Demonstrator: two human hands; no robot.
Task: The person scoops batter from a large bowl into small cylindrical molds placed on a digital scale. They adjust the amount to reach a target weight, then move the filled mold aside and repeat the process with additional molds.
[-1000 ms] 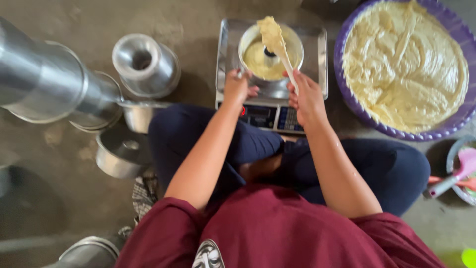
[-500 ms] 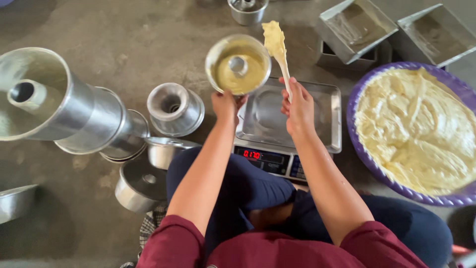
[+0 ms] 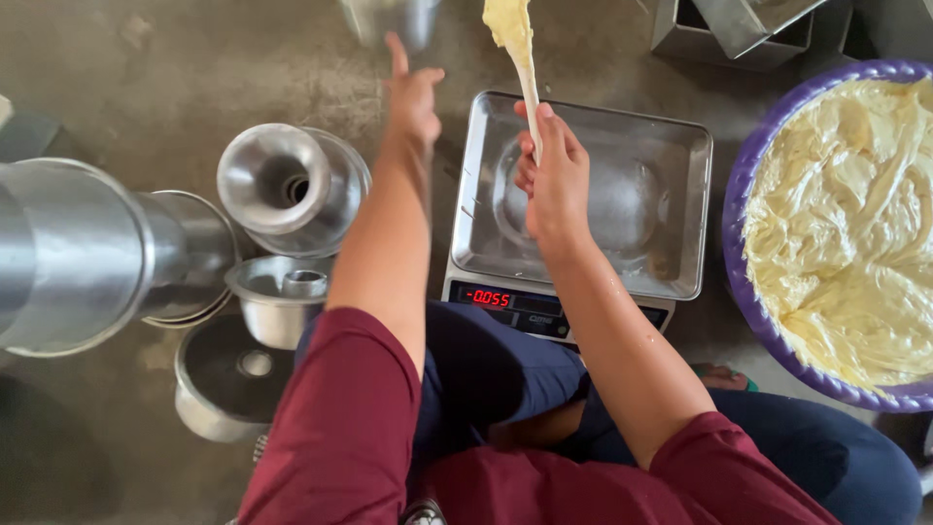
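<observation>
My left hand (image 3: 413, 92) stretches forward past the scale with its fingers spread, just short of a blurred metal tin (image 3: 389, 17) at the top edge; it holds nothing. My right hand (image 3: 554, 175) hovers over the steel weighing tray (image 3: 671, 146) and grips the handle of a pale spatula (image 3: 530, 92). The spatula's blade, coated in yellow batter (image 3: 510, 24), points away from me. The tray sits bare on a digital scale (image 3: 544, 306) with a red lit display, right in front of my knees.
A big purple basin (image 3: 743, 194) full of yellow batter stands at the right. Stacked metal tube pans (image 3: 292, 185) lie at the left, with a long stack (image 3: 78, 253) on its side and single pans (image 3: 228, 384) near my knee. Rectangular metal tins (image 3: 739, 34) sit at the back right.
The batter-filled tube pan has gone from the scale tray, up and forward out of frame top. My left hand has let go of it and opened. The right hand keeps the spatula.
</observation>
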